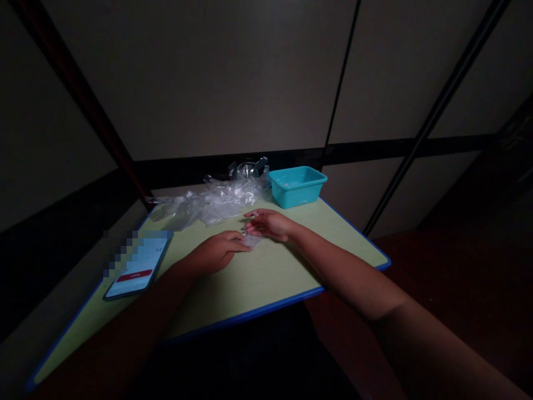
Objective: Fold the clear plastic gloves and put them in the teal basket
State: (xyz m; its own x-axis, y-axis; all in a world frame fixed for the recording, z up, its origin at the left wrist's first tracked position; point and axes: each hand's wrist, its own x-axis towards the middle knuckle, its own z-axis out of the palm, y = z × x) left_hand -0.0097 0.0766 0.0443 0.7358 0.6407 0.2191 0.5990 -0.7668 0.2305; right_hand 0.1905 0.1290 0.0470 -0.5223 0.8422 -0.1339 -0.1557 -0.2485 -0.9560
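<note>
A small clear plastic bag [253,240] lies on the table between my hands. My left hand [217,251] comes from the left, its fingers closed on the near left edge of this bag. Just beyond it, my right hand [272,223] is curled over the bag's far side with bent fingers. A tiny pale bit shows at its fingertips, too small to name. The fingertips of both hands nearly meet at the bag's upper end, where a small shiny spot shows.
Crumpled clear plastic bags [220,200] are heaped along the table's back. A turquoise plastic basin [297,193] stands at the back right corner. On the left lies a phone [139,266] with a lit screen. The yellow-green table [266,283] has a blue edge; panelled walls rise behind it.
</note>
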